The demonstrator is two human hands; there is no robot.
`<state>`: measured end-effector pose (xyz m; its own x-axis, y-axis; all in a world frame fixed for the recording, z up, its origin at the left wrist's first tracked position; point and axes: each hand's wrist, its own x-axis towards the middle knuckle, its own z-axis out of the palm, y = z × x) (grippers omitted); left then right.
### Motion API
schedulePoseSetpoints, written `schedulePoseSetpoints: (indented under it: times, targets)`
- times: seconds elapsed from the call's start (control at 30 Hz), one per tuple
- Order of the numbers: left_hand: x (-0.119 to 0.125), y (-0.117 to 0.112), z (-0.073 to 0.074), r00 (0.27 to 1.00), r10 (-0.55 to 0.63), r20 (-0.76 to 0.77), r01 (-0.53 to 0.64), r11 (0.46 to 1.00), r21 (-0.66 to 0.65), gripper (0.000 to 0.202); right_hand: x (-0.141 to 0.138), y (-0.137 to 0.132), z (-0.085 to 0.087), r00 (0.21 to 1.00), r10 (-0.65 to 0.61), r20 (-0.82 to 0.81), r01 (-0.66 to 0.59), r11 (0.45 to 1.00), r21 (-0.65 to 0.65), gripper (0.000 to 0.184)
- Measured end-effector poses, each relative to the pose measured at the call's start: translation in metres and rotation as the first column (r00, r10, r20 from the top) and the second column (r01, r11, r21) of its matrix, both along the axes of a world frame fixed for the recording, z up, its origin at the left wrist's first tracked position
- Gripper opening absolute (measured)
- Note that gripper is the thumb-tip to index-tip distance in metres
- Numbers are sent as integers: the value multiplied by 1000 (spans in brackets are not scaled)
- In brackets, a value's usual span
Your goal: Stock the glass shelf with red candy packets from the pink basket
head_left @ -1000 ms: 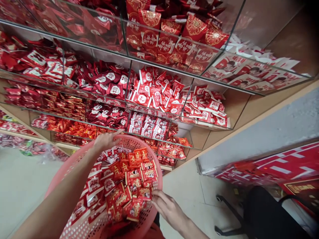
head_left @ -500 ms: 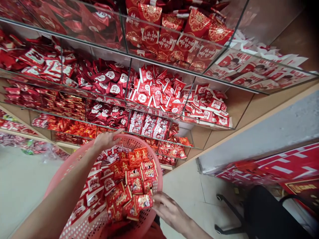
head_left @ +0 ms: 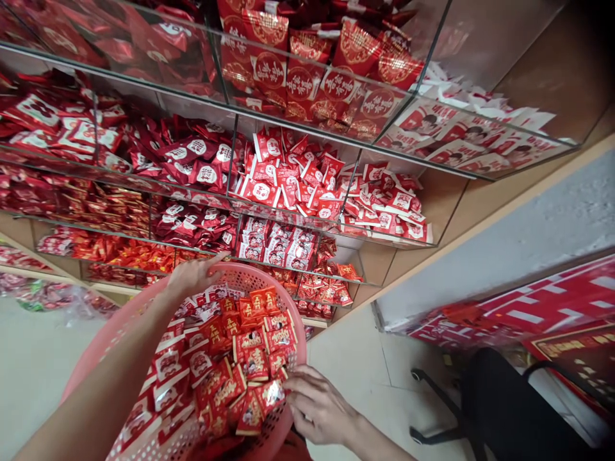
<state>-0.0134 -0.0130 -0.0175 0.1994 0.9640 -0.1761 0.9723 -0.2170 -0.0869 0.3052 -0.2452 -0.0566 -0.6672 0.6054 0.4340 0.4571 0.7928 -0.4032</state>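
A pink perforated plastic basket [head_left: 79,371] holds rows of small red-and-gold and red-and-white packets. My left hand [head_left: 189,278] is closed over its far rim, forefinger stretched along the edge and thumb inside. My right hand [head_left: 317,400] reaches over the right rim, its bent fingertips on the edge of a shiny red-and-gold packet [head_left: 273,395]. Fingers cover that packet's right side. Beside it lie more red-and-gold packets [head_left: 254,365]. Orange-red packets [head_left: 258,304] fill the far part, and red-and-white packets [head_left: 168,365] the left.
Glass-fronted shelves [head_left: 298,221] full of red packets rise just beyond the basket. To the right are a grey wall [head_left: 480,256], red printed boards [head_left: 538,304] and a black wheeled chair [head_left: 504,403]. Pale tiles cover the floor [head_left: 355,358].
The basket and both hands have shifted slightly left in view. My right fingers now reach further over the rim, and the packet at their tips has turned and tilted.
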Motion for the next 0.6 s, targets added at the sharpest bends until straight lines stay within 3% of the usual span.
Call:
schedulePoseSetpoints:
  times: [0.3,0.43,0.5,0.6]
  targets:
    - [-1,1,-4,999,-11,-35,11,1000,23,68,9,0,2,1000,-30,-1,30,1000,-8,28]
    - [-2,3,-7,1000,-21,-11,21,999,24,69,25,17,-9,976,-184,-116,187,982,12,31]
    - [-2,3,-7,1000,-11,8,11,1000,27,69,40,34,-23,929,-337,-156,341,940,-1,28]
    - [-1,1,-5,999,14,40,-15,999,29,69,66,70,-50,807,-590,-18,586,805,-90,25]
